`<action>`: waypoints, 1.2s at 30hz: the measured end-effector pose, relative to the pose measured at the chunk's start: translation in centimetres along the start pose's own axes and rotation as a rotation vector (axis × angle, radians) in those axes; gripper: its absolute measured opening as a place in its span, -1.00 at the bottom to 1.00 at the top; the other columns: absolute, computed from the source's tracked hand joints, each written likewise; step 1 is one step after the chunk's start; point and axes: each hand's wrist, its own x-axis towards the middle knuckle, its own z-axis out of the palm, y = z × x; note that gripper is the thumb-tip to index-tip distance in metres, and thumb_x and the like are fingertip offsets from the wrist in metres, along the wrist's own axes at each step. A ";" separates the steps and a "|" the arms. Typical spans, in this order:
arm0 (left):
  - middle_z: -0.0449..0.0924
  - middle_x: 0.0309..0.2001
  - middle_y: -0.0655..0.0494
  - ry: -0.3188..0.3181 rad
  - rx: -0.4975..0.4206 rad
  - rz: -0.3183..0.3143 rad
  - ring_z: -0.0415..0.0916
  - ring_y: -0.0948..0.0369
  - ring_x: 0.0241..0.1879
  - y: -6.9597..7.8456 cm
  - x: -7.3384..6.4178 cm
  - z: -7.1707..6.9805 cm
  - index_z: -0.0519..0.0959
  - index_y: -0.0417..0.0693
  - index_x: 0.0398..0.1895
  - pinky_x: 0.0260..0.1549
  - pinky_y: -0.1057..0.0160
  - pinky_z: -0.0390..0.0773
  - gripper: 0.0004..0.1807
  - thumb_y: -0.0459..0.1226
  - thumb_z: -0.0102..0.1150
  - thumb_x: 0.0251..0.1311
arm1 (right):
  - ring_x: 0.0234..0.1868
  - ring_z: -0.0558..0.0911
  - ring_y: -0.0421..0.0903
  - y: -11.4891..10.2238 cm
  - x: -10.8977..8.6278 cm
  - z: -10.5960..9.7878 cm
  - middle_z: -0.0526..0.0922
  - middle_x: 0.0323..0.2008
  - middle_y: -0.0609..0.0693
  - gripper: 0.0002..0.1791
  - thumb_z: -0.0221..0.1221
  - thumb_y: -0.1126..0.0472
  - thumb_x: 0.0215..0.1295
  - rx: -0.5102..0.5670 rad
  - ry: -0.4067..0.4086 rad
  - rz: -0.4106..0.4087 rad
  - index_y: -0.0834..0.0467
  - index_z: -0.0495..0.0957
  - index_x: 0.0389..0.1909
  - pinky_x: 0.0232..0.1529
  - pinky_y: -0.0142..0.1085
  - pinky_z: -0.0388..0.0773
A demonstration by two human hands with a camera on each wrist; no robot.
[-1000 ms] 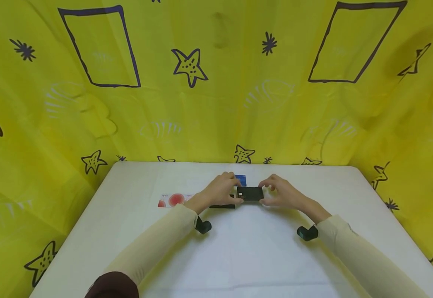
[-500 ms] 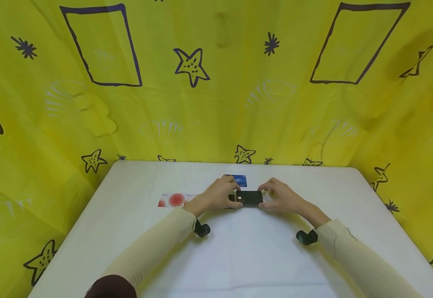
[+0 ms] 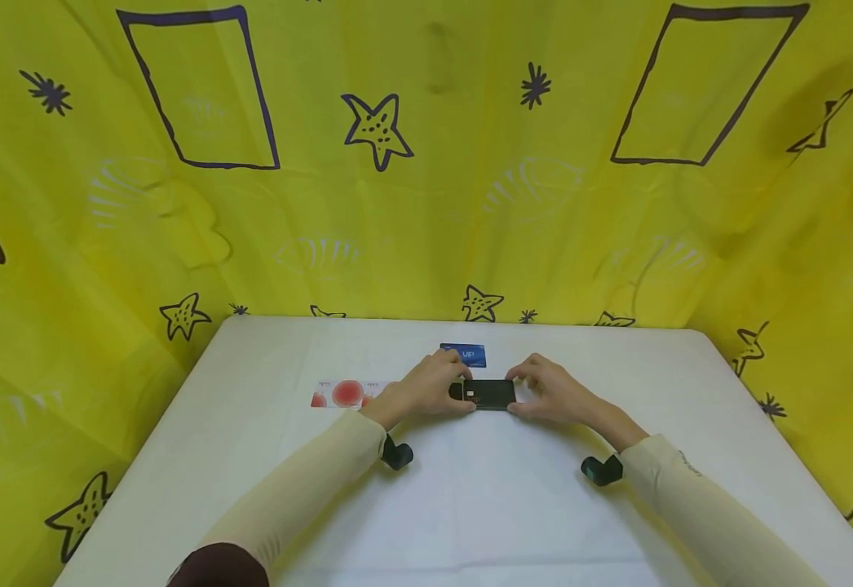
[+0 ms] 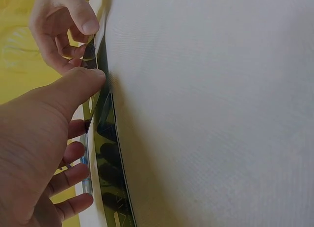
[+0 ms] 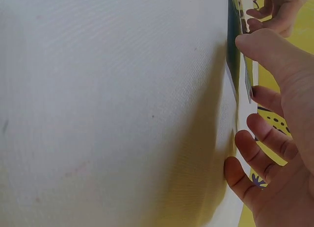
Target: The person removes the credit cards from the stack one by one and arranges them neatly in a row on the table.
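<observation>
Both hands pinch one black bank card (image 3: 491, 395) with a small chip, one hand at each short end. My left hand (image 3: 430, 386) has thumb and forefinger at the card's left end, its other fingers loosely bent. At the right end, my right hand (image 3: 553, 393) does the same. In the left wrist view, a dark glossy card (image 4: 112, 173) lies flat on the table below the left fingers and mirrors them; the left hand mostly hides it in the head view. The held card is tilted close over the table.
Behind the left fingers lies a blue card (image 3: 474, 356) marked VIP. A white card with red circles (image 3: 348, 394) lies to the left, partly covered by the left wrist. The white table (image 3: 529, 505) ends at a yellow patterned curtain (image 3: 426, 212).
Both hands have brought the black bank card a little nearer the person and slightly left, over the dark card's right end. More of the blue card shows.
</observation>
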 end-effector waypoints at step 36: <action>0.50 -0.06 0.14 -0.016 0.013 -0.006 0.36 0.19 -0.05 0.0 -0.5 0.0 0.67 0.04 0.10 -0.05 0.21 0.41 -0.46 0.16 0.37 0.21 | -0.11 0.44 -0.04 0.2 0.1 0.4 0.53 -0.06 0.04 -0.51 0.46 0.01 0.20 -0.010 -0.045 0.035 0.11 0.67 0.12 -0.08 -0.14 0.42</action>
